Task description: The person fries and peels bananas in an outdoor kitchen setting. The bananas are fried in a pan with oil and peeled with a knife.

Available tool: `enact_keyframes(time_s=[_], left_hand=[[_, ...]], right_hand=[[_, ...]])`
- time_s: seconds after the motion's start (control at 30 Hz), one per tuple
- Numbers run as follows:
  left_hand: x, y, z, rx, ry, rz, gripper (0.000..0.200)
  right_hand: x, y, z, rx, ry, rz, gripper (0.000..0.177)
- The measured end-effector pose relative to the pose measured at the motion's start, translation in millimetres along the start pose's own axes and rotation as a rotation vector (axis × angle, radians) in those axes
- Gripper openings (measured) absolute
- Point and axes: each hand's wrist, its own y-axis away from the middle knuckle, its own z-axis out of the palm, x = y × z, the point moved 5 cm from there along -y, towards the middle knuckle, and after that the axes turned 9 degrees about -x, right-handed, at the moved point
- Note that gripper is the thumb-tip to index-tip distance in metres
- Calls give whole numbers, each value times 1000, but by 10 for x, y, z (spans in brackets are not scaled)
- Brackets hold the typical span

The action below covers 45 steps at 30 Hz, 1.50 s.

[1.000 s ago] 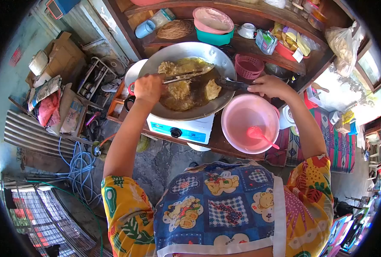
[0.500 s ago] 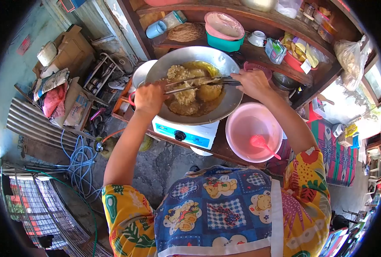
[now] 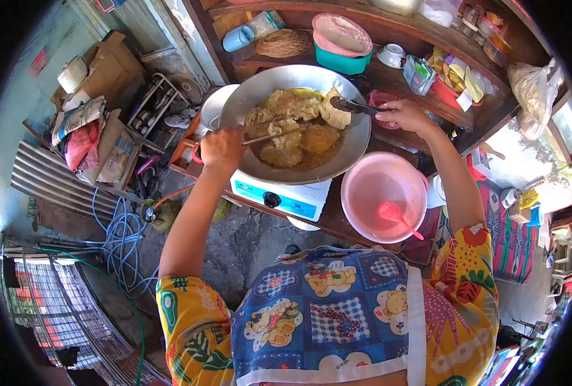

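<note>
A wide metal wok (image 3: 357, 132) holds oil and several battered golden-brown pieces (image 3: 279, 148). Over its left rim, my left hand (image 3: 223, 150) is closed around a pair of long thin sticks (image 3: 270, 136), whose far ends reach in among the frying food. At the right rim, my right hand (image 3: 405, 117) grips black tongs (image 3: 358, 107). Their dark tip meets a pale fried piece (image 3: 335, 110), which sits high against the wok's right inner wall. Under the wok is a white and blue gas stove (image 3: 276, 198).
Right of the stove stands a pink basin (image 3: 383, 168) of pale liquid with a pink ladle (image 3: 398, 215) in it. Behind the wok, wooden shelves (image 3: 421, 93) carry stacked basins (image 3: 342, 48) and bags. A blue hose (image 3: 122, 238) lies coiled on the floor at left.
My right hand has moved right and slightly up with the tongs, away from the sticks. The pale fried piece now shows at the tongs' tip by the right wall. My left hand stays nearly in place.
</note>
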Motion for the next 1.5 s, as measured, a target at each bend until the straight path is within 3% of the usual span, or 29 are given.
enact_keyframes(time_s=[0.2, 0.37, 0.43, 0.63, 0.83, 0.87, 1.07, 1.13, 1.23, 1.27, 1.33, 1.5], left_hand=[[70, 59, -137, 53, 40, 4, 42], [365, -147, -151, 104, 12, 42, 41], [475, -250, -97, 62, -75, 72, 15], [447, -256, -75, 91, 15, 60, 15], [400, -345, -16, 49, -2, 15, 18], [379, -356, 26, 60, -48, 15, 27], [263, -335, -34, 42, 40, 30, 23], [264, -327, -28, 67, 34, 32, 18], [246, -266, -72, 128, 30, 61, 18], [253, -221, -89, 162, 34, 99, 21], [260, -163, -114, 161, 30, 92, 22], [248, -68, -93, 160, 53, 98, 25]], right_hand=[[38, 132, 23, -35, -197, 92, 38], [-101, 174, 124, -41, -124, 22, 36], [-212, 239, 136, -32, -81, -37, 37], [-188, 451, 60, 32, 20, 39, 38], [-1, 569, 62, 25, -107, 82, 33], [26, 598, 65, 3, -80, 77, 33], [-108, 701, 38, -16, 152, 204, 37], [-307, 741, -3, 195, 529, 99, 39], [-549, 815, -135, 239, 751, 163, 44], [-583, 805, -119, 234, 751, 158, 44], [-780, 800, -91, 357, 792, -96, 51], [-864, 355, 366, 269, 866, -310, 51]])
